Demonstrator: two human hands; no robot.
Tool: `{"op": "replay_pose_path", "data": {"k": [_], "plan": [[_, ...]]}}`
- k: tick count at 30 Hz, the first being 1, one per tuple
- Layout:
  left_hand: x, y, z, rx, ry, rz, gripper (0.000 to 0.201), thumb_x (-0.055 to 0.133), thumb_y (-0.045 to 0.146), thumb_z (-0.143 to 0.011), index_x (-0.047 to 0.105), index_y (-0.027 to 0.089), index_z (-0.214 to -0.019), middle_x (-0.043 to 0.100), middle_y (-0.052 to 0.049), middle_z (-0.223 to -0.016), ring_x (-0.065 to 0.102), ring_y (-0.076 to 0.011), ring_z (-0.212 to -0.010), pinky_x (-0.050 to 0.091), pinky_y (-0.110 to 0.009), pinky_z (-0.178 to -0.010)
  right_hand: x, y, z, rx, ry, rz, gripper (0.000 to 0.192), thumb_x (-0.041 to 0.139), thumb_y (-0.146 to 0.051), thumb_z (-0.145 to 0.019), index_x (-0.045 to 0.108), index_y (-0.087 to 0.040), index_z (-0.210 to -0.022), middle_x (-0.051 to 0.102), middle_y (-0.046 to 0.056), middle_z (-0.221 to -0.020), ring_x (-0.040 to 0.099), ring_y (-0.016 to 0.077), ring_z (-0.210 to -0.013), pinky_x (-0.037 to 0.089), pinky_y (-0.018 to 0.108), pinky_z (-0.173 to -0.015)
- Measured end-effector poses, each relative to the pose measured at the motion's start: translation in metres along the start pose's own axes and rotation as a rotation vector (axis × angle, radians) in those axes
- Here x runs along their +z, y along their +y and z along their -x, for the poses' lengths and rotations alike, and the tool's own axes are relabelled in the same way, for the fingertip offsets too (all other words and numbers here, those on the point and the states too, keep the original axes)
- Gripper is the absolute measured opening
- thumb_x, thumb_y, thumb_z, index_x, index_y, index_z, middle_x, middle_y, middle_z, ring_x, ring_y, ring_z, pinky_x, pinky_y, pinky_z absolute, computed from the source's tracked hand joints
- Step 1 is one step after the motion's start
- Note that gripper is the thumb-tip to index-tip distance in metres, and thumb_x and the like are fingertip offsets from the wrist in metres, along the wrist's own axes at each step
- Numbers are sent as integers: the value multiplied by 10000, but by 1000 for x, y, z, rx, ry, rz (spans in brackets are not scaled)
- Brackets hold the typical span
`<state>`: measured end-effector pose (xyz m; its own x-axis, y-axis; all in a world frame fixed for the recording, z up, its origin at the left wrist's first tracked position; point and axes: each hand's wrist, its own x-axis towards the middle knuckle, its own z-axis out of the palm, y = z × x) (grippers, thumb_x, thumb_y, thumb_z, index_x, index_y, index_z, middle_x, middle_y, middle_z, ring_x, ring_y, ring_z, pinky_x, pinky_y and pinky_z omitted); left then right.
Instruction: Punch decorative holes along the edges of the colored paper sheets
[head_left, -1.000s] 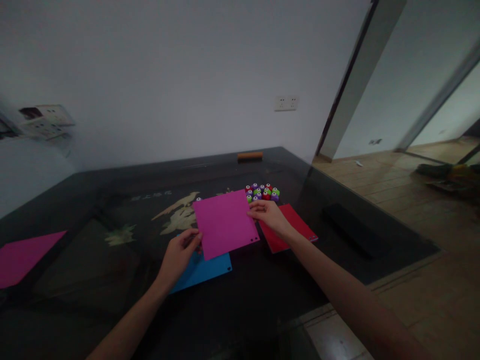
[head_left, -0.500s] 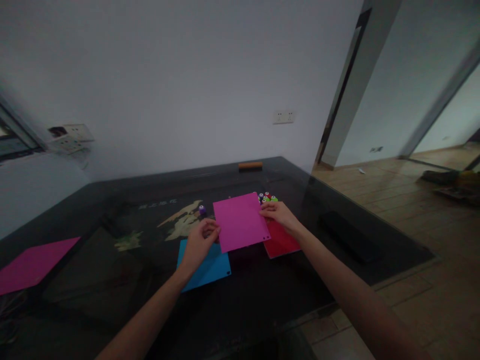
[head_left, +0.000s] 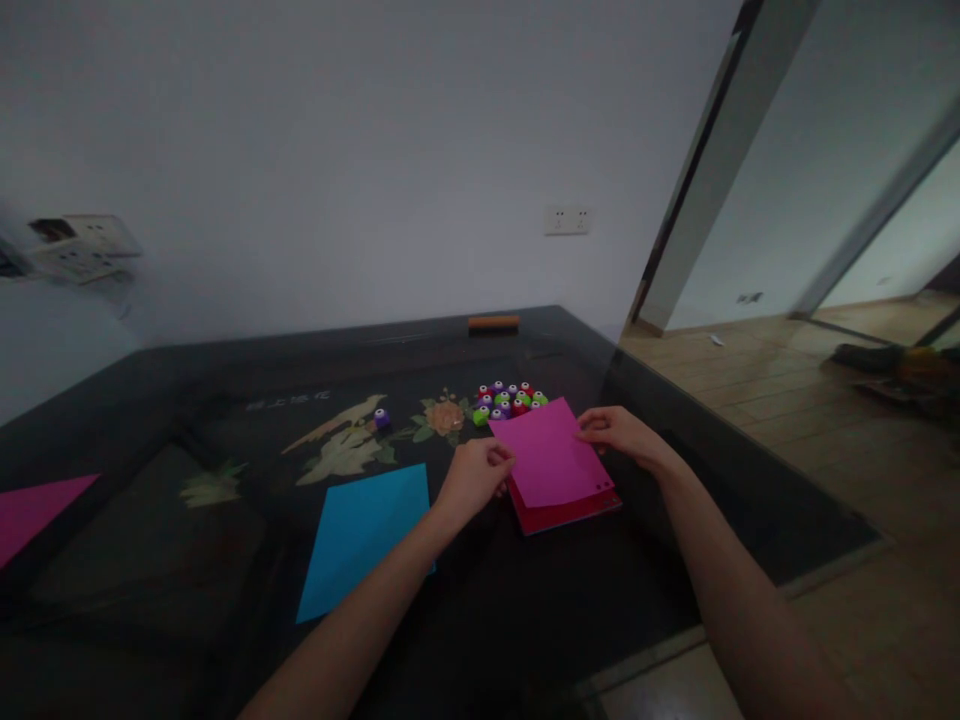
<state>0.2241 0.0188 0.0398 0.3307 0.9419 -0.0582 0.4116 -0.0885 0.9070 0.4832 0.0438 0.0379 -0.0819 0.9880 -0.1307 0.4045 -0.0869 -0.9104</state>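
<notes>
Fingers of the left hand and right hand pinched opposite edges of the magenta sheet, laying it on the red sheet near the tabletop's right edge; squaring both sheets' corners seemed the step underway.

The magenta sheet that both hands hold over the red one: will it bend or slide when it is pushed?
The magenta sheet looks thin and flat, so it probably flexes when lifted by one edge. It lies on the red sheet, smooth on smooth, so a push would likely slide it. The left hand and right hand at opposite edges suggest it is light.
</notes>
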Motion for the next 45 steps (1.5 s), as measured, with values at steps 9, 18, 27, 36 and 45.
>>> {"op": "replay_pose_path", "data": {"k": [9,18,27,36,45], "plan": [[12,-20,-1,-2,-72,-252,88,552,164,-771,638,168,-788,652,-1,-626,610,-119,-527,472,-225,-541,-3,12,-4,109,-64,155,203,710,-264,-624,613,-114,-720,589,0,-517,527,104,-460,407,214,-445],[14,-11,6,49,-83,-481,149,533,152,-775,670,178,-828,706,-50,-781,645,-167,-681,458,-258,-616,-1,13,-3,155,-86,196,133,690,-192,-637,597,-121,-700,583,-6,-490,554,108,-452,397,197,-422],[16,-14,7,107,-72,-567,168,509,147,-785,648,201,-864,701,-28,-778,637,-161,-694,432,-245,-601,-1,15,-4,168,-96,219,142,694,-194,-637,581,-132,-696,570,-15,-473,542,101,-443,405,197,-426],[18,-9,9,97,-84,-637,167,480,169,-817,619,209,-901,697,-40,-826,645,-171,-737,444,-250,-626,-3,19,-6,145,-127,197,153,684,-200,-648,561,-135,-710,557,-25,-470,525,96,-433,404,201,-432],[18,-5,10,70,-118,-716,187,470,185,-835,585,216,-979,687,-65,-887,646,-188,-782,458,-272,-669,-3,18,-5,143,-44,403,246,675,-157,-667,538,-140,-871,568,-33,-483,532,105,-426,379,196,-416]]}}
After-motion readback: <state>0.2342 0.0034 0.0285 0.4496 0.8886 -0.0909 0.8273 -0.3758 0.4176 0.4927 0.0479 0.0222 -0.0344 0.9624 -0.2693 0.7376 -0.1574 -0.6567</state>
